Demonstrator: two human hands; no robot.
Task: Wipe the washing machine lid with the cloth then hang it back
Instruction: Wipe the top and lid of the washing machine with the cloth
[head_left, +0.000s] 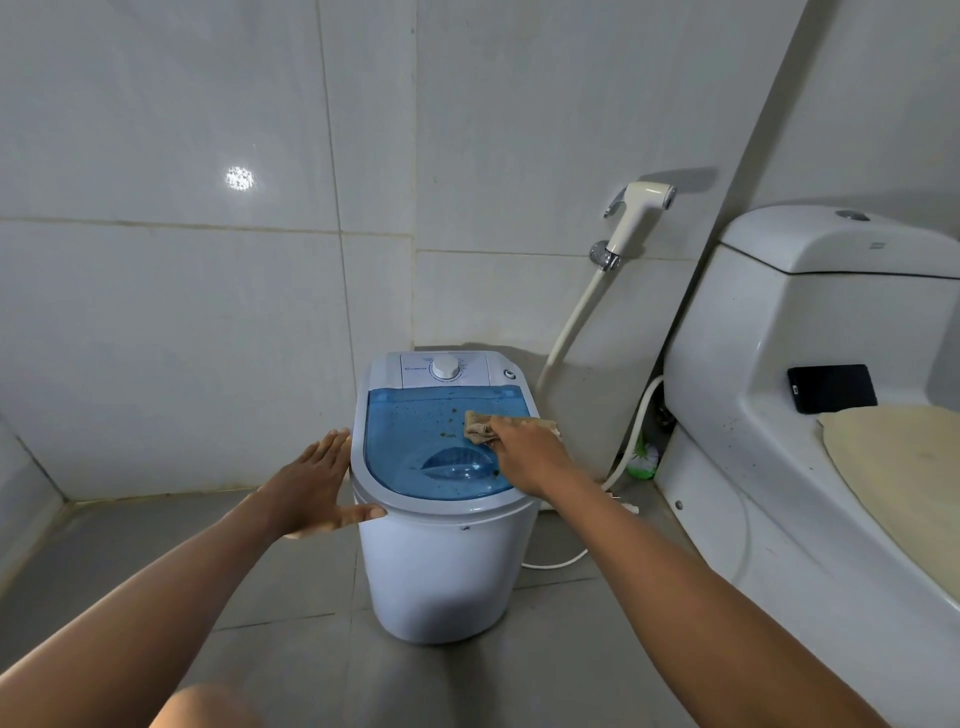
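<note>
Your right hand presses the tan cloth against the blue, speckled lid near its right edge; the fingers are hidden, so their grip cannot be told. Your left hand, fingers straight, braces the washing machine at its left rim. A toilet stands just beside it, carrying a dark phone.
</note>
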